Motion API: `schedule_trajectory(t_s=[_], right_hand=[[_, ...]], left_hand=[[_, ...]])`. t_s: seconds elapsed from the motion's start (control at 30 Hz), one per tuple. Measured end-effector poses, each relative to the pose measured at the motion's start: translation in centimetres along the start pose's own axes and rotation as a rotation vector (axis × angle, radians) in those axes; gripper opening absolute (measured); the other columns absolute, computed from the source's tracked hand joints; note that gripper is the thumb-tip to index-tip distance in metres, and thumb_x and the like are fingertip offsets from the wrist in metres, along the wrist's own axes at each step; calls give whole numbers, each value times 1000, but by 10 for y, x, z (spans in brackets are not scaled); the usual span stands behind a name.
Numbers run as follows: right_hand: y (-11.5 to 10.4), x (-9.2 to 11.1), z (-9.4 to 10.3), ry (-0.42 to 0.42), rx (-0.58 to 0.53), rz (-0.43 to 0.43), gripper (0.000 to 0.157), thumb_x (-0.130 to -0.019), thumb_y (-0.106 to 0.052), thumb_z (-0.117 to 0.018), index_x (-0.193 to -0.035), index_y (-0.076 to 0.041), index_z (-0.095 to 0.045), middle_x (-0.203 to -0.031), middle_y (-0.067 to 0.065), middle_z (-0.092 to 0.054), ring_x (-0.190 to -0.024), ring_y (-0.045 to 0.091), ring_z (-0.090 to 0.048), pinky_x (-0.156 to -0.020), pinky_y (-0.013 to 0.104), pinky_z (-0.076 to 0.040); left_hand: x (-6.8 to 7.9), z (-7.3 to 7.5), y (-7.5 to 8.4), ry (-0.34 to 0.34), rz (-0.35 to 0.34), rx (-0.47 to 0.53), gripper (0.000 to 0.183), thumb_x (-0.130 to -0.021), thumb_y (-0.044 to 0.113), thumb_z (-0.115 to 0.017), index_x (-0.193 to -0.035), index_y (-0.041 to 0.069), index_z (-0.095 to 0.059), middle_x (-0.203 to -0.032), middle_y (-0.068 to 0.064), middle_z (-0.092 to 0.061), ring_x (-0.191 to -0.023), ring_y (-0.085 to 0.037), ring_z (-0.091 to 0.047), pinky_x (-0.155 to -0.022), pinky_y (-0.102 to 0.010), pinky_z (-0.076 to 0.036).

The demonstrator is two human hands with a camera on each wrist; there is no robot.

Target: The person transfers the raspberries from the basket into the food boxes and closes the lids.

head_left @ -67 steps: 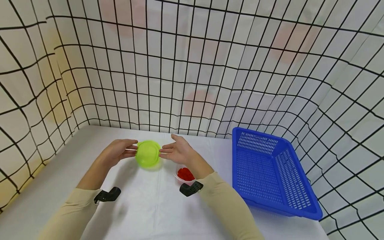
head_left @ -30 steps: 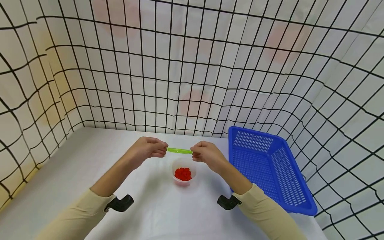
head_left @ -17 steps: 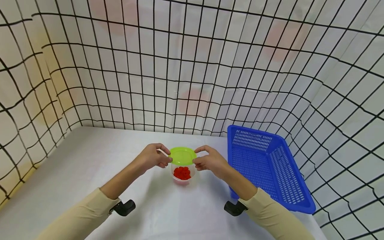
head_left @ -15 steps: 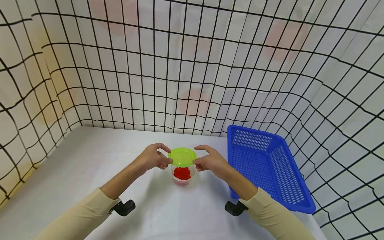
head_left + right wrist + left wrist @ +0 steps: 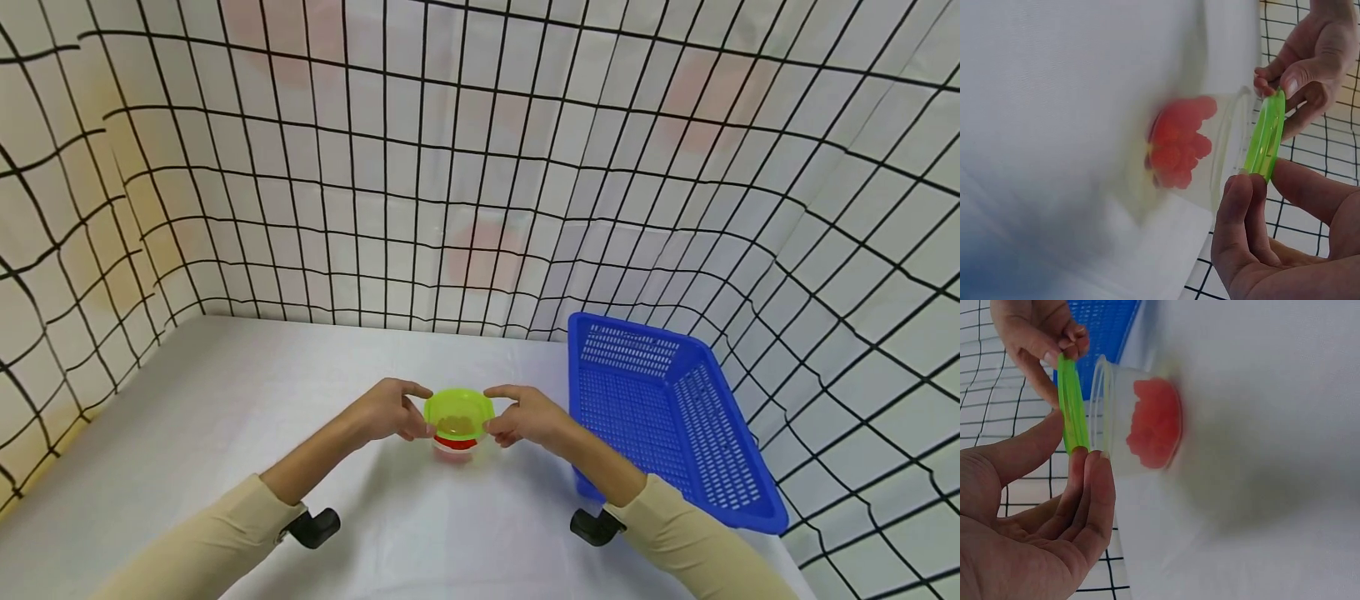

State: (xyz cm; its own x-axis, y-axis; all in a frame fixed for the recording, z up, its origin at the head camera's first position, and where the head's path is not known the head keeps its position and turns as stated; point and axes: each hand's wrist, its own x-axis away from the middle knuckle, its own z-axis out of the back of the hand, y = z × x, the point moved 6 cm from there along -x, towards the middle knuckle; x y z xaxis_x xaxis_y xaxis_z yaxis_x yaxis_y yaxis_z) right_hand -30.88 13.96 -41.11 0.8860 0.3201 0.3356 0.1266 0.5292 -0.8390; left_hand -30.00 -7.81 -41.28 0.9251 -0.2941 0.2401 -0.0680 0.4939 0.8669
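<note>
Between my two hands is a round, translucent lime-green lid (image 5: 459, 407), held over a clear plastic tub (image 5: 1120, 415) on the white tabletop. My left hand (image 5: 392, 410) pinches the lid's left edge between thumb and fingers. On the opposite edge, my right hand (image 5: 534, 417) grips it the same way. Both wrist views show the lid close to the tub's rim, with a narrow gap between them. Red lumpy pieces (image 5: 1179, 144) lie in the bottom of the tub; their exact kind cannot be made out. From the head view, the lid hides most of the tub's mouth.
A blue perforated plastic basket (image 5: 731, 450) stands to the right, near my right forearm. Black wire grid (image 5: 420, 187) rises behind the table and along both sides, with white sheeting behind it. White cloth covers the table (image 5: 285, 392).
The lid, first held farther left, has come right over the tub and been lowered toward its rim. Both hands moved with it, their open fingers closing to pinch its edges.
</note>
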Motion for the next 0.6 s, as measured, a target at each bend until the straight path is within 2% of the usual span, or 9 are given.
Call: schedule_trajectory(t_s=[0.23,0.6], right_hand=[[9,2,-3,27,28,-8,63,-88,-8,-76,-146,-7,-52,-89,20,-71,-74,24,-68,-78,35,-64],[11,0,-7,89,92,31,66,-85,-9,-78,-146,-14,-54,-76,11,-69,-66,19,-68,-74,35,-63]], left_hand=[[0,-5,-1,-2,-41,-13,68,-78,6,-85,-139,-3,-56,-79,-8,-71,-78,-30,-71,-76,-35,-62],[1,-5,-4,62,-72,-127,68,-75,11,-87,-138,5,-60,-74,-3,-69,-65,-18,-63,-63,-28,-51]])
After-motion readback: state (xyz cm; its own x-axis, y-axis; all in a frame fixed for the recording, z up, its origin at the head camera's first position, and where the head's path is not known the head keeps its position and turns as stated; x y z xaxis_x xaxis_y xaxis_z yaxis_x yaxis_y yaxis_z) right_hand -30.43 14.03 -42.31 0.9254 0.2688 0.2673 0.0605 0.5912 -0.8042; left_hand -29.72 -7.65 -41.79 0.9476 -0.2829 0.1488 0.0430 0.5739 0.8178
